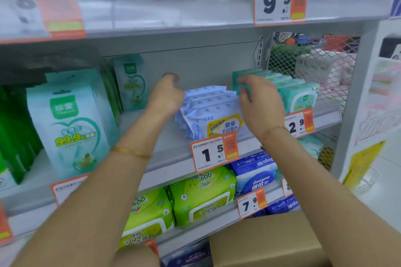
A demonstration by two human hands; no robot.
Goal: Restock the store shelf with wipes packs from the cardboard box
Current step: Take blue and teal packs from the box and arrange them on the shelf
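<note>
While right hand (260, 104) is pinching teal pack (235, 78) by top corner, behind shelf (169, 158) front edge, we are judging it light, squashy, slick-filmed; left hand (166, 95) curling beside blue packs (208, 106), grip untellable.

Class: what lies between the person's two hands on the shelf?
Head view: a row of blue wipes packs stands between the left hand and the right hand, which grips a teal pack.

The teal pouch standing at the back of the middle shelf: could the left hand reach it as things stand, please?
Probably yes: the left hand is beside the teal pouch, with only bare shelf between them.
</note>
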